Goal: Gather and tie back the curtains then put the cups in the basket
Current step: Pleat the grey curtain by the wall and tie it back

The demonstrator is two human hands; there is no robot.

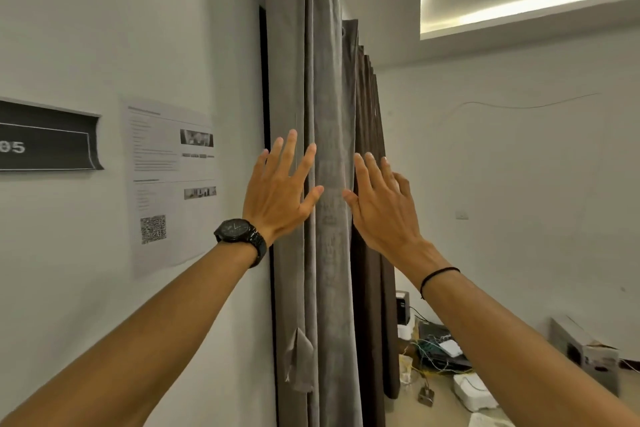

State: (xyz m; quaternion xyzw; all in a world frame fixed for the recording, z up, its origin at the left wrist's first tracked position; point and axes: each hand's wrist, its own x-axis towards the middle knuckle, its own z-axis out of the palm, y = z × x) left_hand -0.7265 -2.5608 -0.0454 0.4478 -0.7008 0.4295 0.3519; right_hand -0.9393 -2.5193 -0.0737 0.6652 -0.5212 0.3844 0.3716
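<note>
A grey curtain [330, 135] hangs in long vertical folds along the left wall, from the rod at the top down out of view. My left hand [278, 196] lies flat and spread on the folds nearest the wall, a black watch on its wrist. My right hand [379, 201] is spread against the right side of the same front fold, fingers pointing up, a thin black band on its wrist. Neither hand grips the cloth. A short strip of grey fabric [298, 362] dangles from the curtain's lower part. No cups or basket are in view.
A printed sheet with a code square [169, 184] and a dark sign [48, 135] are fixed to the wall on the left. On the floor at the lower right lie tangled wires [433, 352], white foam pieces [472, 390] and a cardboard box [585, 350].
</note>
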